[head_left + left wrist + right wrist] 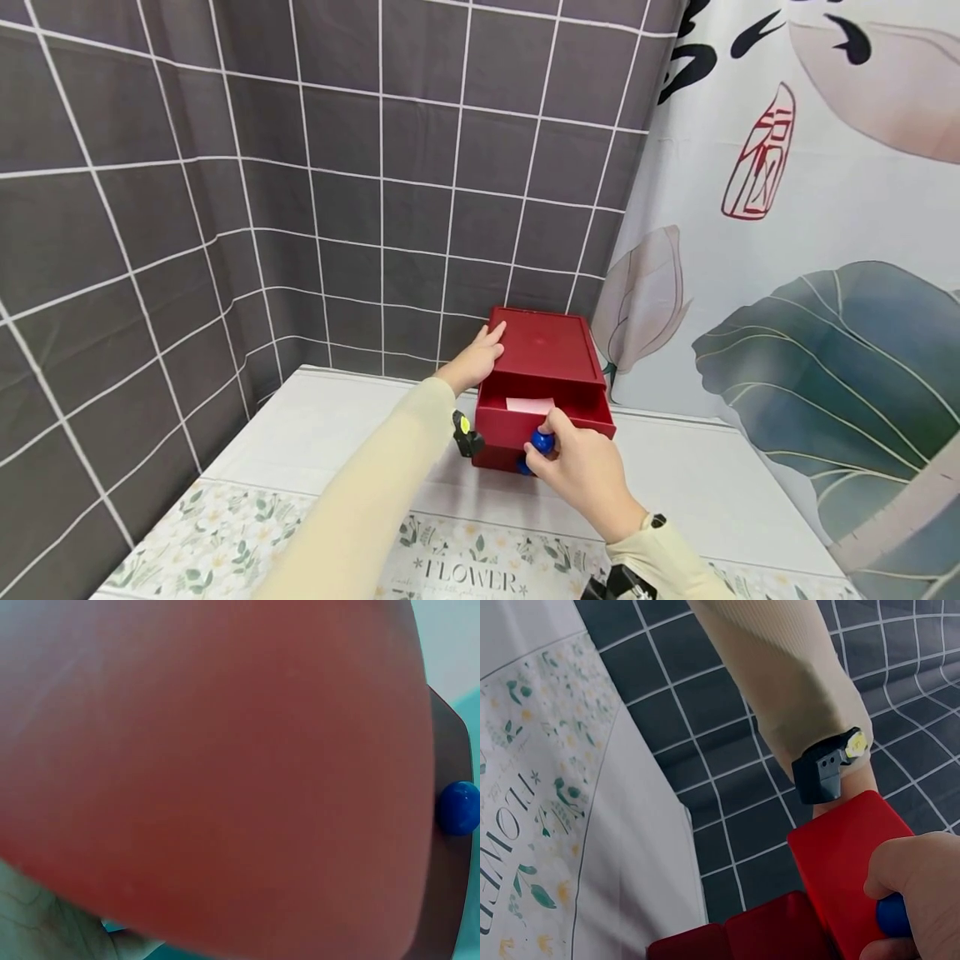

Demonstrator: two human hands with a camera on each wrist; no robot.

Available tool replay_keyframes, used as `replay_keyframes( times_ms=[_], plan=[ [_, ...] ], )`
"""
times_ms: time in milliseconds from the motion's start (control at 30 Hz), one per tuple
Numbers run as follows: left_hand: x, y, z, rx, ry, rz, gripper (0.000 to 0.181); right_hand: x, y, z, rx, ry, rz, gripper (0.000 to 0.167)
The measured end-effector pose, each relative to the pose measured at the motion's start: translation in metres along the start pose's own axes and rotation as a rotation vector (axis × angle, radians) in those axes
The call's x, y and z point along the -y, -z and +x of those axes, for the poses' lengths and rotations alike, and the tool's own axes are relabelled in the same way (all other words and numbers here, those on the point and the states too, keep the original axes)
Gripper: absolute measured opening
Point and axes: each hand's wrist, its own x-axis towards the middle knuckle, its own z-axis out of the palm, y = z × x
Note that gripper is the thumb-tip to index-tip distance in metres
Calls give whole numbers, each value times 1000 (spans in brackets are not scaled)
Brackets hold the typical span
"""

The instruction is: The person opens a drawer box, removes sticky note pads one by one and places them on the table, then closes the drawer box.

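A red drawer box point(543, 346) stands on the table against the dark backdrop. Its upper drawer point(504, 423) is pulled partway out, and a pale pink flat piece point(529, 406) lies inside. My right hand point(588, 471) pinches the blue knob point(892, 915) of that drawer between thumb and fingers. A second blue knob point(523, 467) sits lower, on the drawer beneath. With its fingers extended, my left hand point(480, 358) rests on the box's left top edge. A blurred red surface fills most of the left wrist view, with a blue knob point(458, 808) at its right.
The white table point(360, 433) carries a floral strip with the word FLOWER along its front. A dark gridded cloth point(412, 208) hangs behind and to the left. To the right hangs a white cloth point(675, 350) with leaf and flower prints.
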Motion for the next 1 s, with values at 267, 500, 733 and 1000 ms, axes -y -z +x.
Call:
replay_keyframes(
  times_ms=[267, 500, 733, 1000],
  plan=[
    [-1, -3, -3, 7, -3, 4, 55, 1, 1, -5, -14, 2, -2, 35],
    [0, -3, -2, 2, -2, 5, 55, 2, 2, -5, -21, 14, -7, 34],
    [0, -2, -2, -6, 6, -12, 55, 5, 5, -7, -31, 27, -4, 36],
    [-3, 0, -2, -19, -17, 33, 55, 5, 6, -8, -13, 19, -3, 36]
  ],
)
